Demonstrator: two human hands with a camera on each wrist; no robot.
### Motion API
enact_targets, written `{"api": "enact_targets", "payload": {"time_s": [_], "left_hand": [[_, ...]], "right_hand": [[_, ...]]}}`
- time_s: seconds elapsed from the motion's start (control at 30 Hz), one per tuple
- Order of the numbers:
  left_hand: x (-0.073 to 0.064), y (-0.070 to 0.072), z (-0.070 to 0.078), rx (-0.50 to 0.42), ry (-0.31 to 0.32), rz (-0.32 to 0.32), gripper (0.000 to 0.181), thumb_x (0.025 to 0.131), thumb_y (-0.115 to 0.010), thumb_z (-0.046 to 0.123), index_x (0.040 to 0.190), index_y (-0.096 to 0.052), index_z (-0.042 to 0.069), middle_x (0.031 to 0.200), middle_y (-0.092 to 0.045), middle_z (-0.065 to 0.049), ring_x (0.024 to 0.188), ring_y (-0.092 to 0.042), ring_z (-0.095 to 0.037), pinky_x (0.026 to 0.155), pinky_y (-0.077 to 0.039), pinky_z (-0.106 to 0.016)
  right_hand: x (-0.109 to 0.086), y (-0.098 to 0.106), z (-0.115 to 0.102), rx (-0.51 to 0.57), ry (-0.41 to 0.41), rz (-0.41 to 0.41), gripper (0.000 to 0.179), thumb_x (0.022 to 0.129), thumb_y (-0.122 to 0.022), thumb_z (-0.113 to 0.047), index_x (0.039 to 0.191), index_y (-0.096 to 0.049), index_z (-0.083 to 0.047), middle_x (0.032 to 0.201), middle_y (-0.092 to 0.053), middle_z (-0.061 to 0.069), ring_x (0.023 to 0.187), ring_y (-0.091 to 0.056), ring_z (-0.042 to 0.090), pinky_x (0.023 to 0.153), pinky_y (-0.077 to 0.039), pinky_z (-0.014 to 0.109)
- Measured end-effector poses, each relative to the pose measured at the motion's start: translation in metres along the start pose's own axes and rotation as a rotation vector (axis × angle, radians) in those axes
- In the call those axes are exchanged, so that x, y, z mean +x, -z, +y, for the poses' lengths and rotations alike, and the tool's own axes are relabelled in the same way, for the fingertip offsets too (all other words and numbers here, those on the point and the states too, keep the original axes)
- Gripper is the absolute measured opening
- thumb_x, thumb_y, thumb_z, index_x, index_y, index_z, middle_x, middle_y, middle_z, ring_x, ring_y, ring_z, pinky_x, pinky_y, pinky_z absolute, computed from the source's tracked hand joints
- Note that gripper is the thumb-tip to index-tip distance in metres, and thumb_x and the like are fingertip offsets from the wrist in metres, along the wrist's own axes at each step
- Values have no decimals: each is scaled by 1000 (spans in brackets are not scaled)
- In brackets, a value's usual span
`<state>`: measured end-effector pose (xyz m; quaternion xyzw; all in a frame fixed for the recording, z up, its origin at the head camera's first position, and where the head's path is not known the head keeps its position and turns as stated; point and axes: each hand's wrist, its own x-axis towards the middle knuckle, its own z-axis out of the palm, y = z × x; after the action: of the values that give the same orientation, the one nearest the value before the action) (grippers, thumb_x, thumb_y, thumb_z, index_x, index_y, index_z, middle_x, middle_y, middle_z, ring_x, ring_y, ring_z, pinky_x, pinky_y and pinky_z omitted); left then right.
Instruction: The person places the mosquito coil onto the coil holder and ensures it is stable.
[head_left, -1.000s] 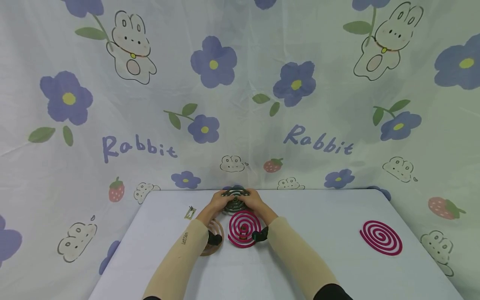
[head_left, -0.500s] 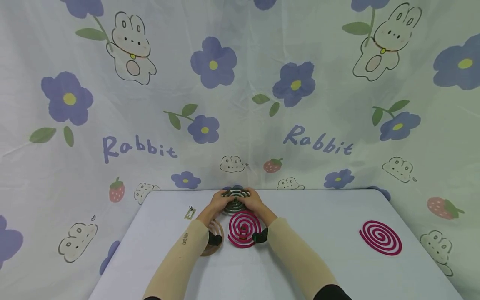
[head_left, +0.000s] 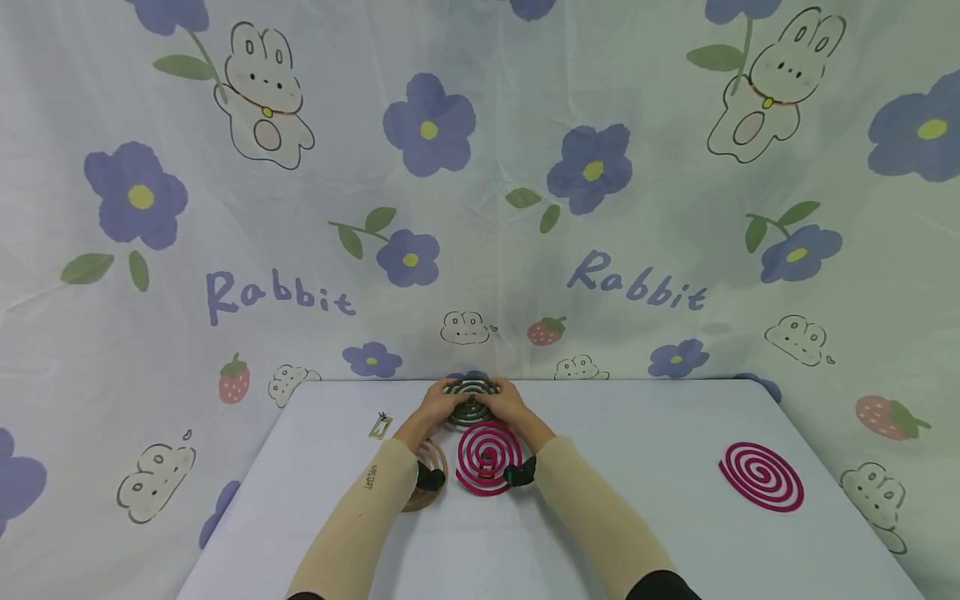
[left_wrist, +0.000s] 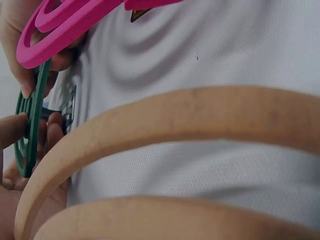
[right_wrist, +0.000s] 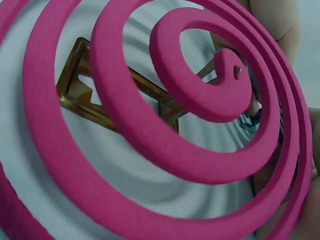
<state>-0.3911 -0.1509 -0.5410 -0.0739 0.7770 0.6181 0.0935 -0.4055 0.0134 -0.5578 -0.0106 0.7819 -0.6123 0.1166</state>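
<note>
At the far edge of the table, both hands hold a dark green mosquito coil point(head_left: 471, 410) that stands steeply tilted. My left hand point(head_left: 439, 402) grips its left side, thumb on the face and other fingers behind. On its right side my right hand point(head_left: 510, 403) pinches it the same way. Behind the coil, partly hidden, a dark metal piece point(left_wrist: 69, 112) shows in the left wrist view. Close below the right hand stands a pink mosquito coil point(right_wrist: 107, 85) on a gold metal stand point(right_wrist: 92, 114). A tan mosquito coil point(left_wrist: 200, 111) stands beneath the left forearm, partly covered.
A small gold stand point(head_left: 380, 427) lies left of the hands on the white table point(head_left: 615, 433). Far to the right, another pink mosquito coil point(head_left: 761, 475) lies flat. Directly behind the table hangs a rabbit-print curtain point(head_left: 487, 275).
</note>
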Motion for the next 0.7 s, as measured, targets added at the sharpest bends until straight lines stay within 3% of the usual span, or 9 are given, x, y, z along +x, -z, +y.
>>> {"api": "enact_targets", "payload": {"time_s": [0.47,0.7], "left_hand": [[-1,-1,-1,-10,-1,4,48,94,-65,14,136,-48,-2,134,-49,-24,119,-52,-35,98,-45,-43],[-1,0,0,-22,-14,3,47,93,-65,13,135,-49,-3,132,-50,-24,118,-53,-35,97,-46,-43]], "right_hand": [[-3,0,-3,19,-27,-20,48,91,-66,-17,132,-53,4,115,-61,15,95,-61,23,76,-54,32],[-3,1,-5,0,-53,-16,42,91,-67,-19,125,-58,3,113,-63,14,99,-61,24,85,-52,35]]}}
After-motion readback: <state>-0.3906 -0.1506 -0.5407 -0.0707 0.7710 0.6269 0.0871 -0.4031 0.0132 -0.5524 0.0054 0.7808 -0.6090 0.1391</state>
